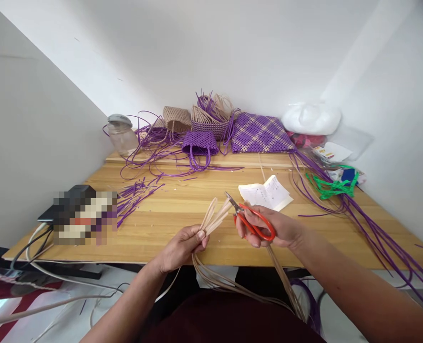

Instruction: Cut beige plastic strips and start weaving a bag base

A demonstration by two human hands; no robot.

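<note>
My left hand is closed around a bundle of beige strips, pinched between thumb and fingers just above the near edge of the table. The short ends fan up and to the right from my fist, and the long tails hang down below the table edge toward my lap. My right hand is wrapped around the red handles of the scissors, fingers through the loops. The blades point left and up, with their tips right at the strip ends; whether they touch I cannot tell. Just beyond the scissors lies a folded paper. A small purple basket sits near the far edge, and green strips lie toward the right edge.
</note>
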